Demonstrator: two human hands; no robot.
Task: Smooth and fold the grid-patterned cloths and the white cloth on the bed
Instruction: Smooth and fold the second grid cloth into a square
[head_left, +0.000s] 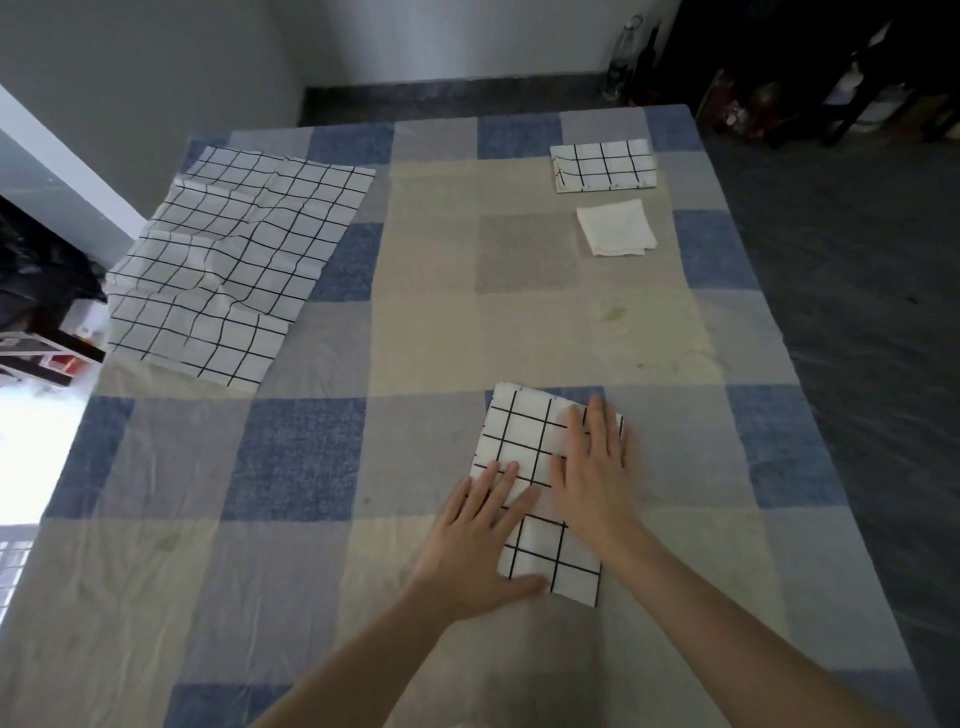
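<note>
Two flat hands, left hand (480, 540) and right hand (592, 467), press straight fingers on the folded grid cloth (524, 441) on the checked bed (311, 457). Beyond it lie a soft folded white cloth (615, 228), a small folded grid square (602, 165), and, far left, a wrinkled open grid cloth (228, 260).

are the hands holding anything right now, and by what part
Nothing is held. Left hand and right hand press flat on the folded grid cloth; no grip.
</note>
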